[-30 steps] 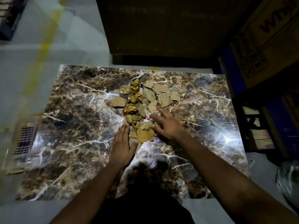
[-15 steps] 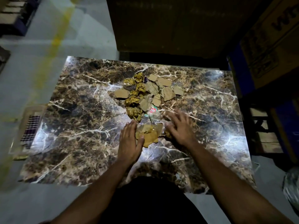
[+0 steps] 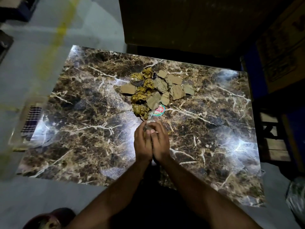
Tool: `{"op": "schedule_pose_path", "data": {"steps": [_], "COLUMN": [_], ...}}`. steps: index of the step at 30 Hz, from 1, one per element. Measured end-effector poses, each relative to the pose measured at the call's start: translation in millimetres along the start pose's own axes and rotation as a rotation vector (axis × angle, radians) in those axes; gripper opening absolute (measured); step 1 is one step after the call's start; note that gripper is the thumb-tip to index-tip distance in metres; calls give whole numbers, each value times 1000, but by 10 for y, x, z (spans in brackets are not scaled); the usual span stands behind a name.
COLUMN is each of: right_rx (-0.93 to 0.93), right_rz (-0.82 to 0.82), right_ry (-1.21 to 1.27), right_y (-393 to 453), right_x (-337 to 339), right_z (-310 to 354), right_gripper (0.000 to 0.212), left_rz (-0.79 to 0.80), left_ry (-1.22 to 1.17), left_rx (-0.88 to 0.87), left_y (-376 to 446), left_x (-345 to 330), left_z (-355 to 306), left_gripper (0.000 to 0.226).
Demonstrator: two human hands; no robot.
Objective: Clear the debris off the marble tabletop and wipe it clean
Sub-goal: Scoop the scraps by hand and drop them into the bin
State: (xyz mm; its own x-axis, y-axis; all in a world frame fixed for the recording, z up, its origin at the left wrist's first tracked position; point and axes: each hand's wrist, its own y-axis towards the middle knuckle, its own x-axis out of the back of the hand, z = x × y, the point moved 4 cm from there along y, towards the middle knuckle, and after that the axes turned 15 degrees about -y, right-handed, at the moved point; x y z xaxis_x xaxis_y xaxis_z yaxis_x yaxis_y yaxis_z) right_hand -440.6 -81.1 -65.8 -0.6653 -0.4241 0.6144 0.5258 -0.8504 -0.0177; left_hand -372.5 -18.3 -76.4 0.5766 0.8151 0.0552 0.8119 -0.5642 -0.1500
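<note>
A dark brown marble tabletop (image 3: 85,123) fills the middle of the view. A pile of debris (image 3: 153,91) lies on its far centre: torn cardboard pieces, crumpled golden wrappers and a clear plastic wrapper with a red and green label (image 3: 159,110). My left hand (image 3: 142,142) and my right hand (image 3: 160,142) are pressed together just below the pile. They cup scraps between the palms, and the clear wrapper's lower end pokes out at their fingertips. What lies between the palms is hidden.
A large dark cardboard box (image 3: 181,22) stands behind the table. More boxes (image 3: 280,47) and wooden slats (image 3: 274,142) are at the right. A checked cloth (image 3: 31,119) lies on the floor at the left. A plastic bag (image 3: 295,199) sits at the lower right.
Both hands swept inward from either side of the near scraps and closed together around them. The near cardboard piece is no longer visible on the table.
</note>
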Motion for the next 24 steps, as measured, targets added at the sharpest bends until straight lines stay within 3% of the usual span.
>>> {"op": "schedule_pose_path", "data": {"steps": [10, 15, 24], "right_rx": [-349, -343, -141], "right_rz": [-87, -87, -175], "right_ry": [391, 460, 275], "right_y": [22, 54, 218], "right_x": [-36, 137, 576], "right_z": [78, 272, 668], "right_gripper": [14, 27, 7], "left_rz": [-141, -118, -75], "left_ry": [-374, -408, -491], "left_rx": [112, 199, 118], "left_y": [-20, 12, 110], "left_x": [-83, -135, -251], "left_z": [-161, -368, -1033], "left_gripper": [29, 14, 14]}}
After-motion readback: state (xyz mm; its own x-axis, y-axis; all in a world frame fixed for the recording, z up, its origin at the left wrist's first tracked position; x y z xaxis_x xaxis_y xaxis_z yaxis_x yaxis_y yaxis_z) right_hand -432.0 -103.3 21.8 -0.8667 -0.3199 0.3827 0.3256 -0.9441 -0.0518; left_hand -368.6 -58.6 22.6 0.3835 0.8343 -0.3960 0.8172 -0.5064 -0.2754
